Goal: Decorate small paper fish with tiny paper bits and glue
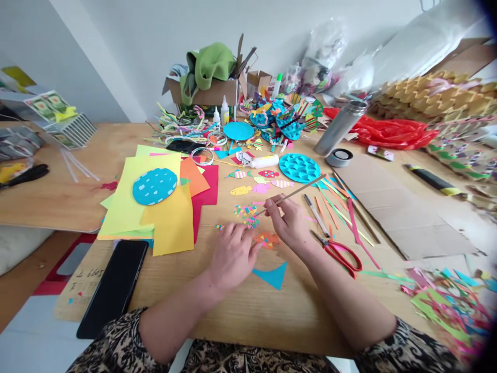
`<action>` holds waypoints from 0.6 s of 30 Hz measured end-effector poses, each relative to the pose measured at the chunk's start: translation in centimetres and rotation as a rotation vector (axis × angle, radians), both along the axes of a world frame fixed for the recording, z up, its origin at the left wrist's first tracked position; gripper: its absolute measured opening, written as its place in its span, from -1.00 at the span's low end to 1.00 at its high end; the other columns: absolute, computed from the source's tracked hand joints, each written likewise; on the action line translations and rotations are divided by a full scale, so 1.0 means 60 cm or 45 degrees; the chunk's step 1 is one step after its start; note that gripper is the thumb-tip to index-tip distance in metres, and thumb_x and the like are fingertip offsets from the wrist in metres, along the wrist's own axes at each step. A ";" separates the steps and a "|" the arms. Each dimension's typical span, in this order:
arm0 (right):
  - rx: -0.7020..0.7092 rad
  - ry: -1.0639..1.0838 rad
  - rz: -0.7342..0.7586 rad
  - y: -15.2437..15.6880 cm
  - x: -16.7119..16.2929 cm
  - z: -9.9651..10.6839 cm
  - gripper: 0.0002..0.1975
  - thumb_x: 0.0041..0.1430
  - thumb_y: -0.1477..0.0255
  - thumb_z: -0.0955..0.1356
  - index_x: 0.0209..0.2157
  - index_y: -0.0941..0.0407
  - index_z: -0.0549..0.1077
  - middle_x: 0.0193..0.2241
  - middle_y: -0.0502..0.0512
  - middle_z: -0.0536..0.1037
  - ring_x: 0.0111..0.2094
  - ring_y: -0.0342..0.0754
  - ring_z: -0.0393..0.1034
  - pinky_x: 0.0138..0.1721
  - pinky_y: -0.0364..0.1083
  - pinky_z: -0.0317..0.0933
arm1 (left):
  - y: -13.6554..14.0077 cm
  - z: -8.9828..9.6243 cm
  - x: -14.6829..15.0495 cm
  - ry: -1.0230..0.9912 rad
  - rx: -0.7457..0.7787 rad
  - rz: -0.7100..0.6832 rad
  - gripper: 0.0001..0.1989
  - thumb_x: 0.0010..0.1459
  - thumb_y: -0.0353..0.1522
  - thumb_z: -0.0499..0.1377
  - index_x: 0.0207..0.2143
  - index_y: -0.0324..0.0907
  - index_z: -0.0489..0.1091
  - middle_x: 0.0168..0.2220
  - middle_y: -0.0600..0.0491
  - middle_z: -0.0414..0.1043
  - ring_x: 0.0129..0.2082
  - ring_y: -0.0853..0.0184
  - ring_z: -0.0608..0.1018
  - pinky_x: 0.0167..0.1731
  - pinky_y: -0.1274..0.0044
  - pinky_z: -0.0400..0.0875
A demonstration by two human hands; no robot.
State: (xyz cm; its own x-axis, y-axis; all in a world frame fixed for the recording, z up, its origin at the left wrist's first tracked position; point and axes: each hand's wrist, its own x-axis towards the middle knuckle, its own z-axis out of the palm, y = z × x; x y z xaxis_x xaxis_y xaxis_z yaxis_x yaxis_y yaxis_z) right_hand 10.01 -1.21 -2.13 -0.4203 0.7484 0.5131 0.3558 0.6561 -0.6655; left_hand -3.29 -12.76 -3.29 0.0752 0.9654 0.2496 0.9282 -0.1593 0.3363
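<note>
My right hand point(289, 223) is closed round a thin wooden stick point(301, 191), its lower end down among small coloured paper bits point(246, 211). My left hand point(235, 254) rests low on the table with fingers stretched out, its fingertips beside those bits. Near its thumb lies an orange paper fish point(267, 240) with small pieces on it; whether the thumb presses on it I cannot tell. Beyond the bits are several paper fish, among them a yellow one point(241, 190) and a striped one point(282, 184). A blue paper scrap point(274, 275) lies between my forearms.
Red-handled scissors point(341, 256), a pen point(316, 215) and paper strips lie right, before a cardboard sheet point(399, 207). Coloured paper sheets point(124, 202) and a black phone point(114, 287) are left. Behind stand a glue bottle point(265, 161), a blue scalloped disc point(300, 168) and a steel flask point(341, 127).
</note>
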 end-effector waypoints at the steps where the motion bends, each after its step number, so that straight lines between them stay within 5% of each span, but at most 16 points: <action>1: -0.001 -0.002 0.006 0.001 -0.006 -0.005 -0.67 0.34 0.31 0.20 -0.52 0.07 0.34 -0.51 0.08 0.49 -0.42 -0.03 0.39 -0.36 -0.04 0.22 | 0.004 0.002 -0.006 0.007 0.008 0.059 -0.74 0.29 -0.28 0.07 -0.07 -0.23 0.41 -0.12 -0.09 0.42 -0.10 0.15 0.38 -0.07 0.28 0.35; 6: -0.056 0.012 0.059 0.002 -0.025 -0.031 -0.71 0.33 0.34 0.22 -0.48 0.08 0.36 -0.47 0.11 0.51 -0.41 -0.02 0.40 -0.34 -0.04 0.23 | 0.016 0.005 -0.025 0.107 -0.031 0.253 -0.74 0.24 -0.35 0.10 -0.04 -0.18 0.41 -0.06 -0.11 0.37 -0.02 0.10 0.35 -0.05 0.23 0.31; 18: -0.160 0.027 0.061 0.001 -0.030 -0.043 -0.70 0.33 0.30 0.22 -0.45 0.08 0.41 -0.44 0.12 0.54 -0.38 -0.02 0.42 -0.31 -0.03 0.26 | 0.020 -0.005 -0.029 0.171 -0.065 0.258 -0.64 0.15 -0.44 0.14 0.03 -0.14 0.39 0.06 -0.11 0.31 0.07 0.06 0.30 -0.01 0.21 0.29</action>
